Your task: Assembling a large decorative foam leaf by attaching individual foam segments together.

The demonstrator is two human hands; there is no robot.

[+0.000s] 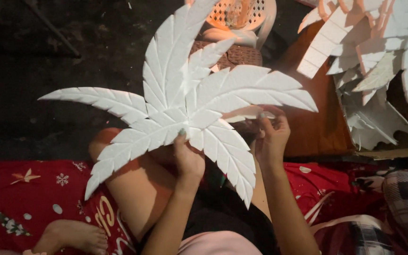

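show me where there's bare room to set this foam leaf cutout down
Free: the dark floor left of the foam leaf cutout, and the red patterned blanket by the bare foot. Crowded: the right, where the pile of foam leaves covers the brown board; the lap is taken too.

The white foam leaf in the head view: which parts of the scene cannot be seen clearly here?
- Right hand: its fingertips are behind the white foam leaf, so the grip is hidden.
- Left hand: only the thumb tip shows on the leaf.
- Pile of foam pieces: cut off by the top and right edges.
- Plastic chair: partly covered by the leaf, overexposed.
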